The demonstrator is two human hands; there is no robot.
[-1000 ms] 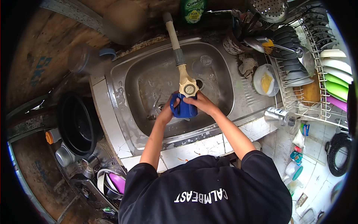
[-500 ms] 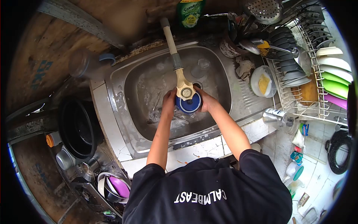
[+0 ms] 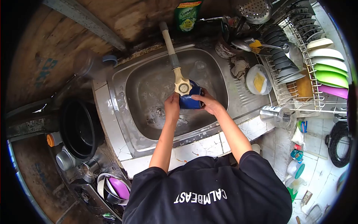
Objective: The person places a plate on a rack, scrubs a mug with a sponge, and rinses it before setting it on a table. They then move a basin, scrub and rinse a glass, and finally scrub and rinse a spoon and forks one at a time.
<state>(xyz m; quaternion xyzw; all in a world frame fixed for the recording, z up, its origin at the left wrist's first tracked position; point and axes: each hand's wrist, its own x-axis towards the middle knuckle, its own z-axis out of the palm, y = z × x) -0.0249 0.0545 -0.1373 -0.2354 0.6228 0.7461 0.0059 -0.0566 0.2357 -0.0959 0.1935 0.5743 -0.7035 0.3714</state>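
Note:
Under the beige tap (image 3: pixel 182 88) a blue mug (image 3: pixel 189 102) lies tilted on its side between my two hands. My left hand (image 3: pixel 172 107) is closed on the mug's left side. From the right, my right hand (image 3: pixel 210 103) grips it, with fingers across its upper part. The tap head hides some of the mug. Below them is the steel sink (image 3: pixel 143 80), wet and with a little foam. Forks (image 3: pixel 182 118) lie on its bottom, and a clear glass (image 3: pixel 200 66) stands near its back right.
To the right are a bowl with a yellow sponge (image 3: pixel 259 83), a dish rack (image 3: pixel 294 89) with plates and bowls, and a utensil holder (image 3: pixel 224 49). A green detergent pouch (image 3: pixel 187 15) hangs behind. A large black basin (image 3: pixel 80 128) stands left, and a jar (image 3: pixel 278 117) sits front right.
The mug has turned from showing its round end to lying sideways. My right hand has shifted its fingers over it. The view has shifted slightly.

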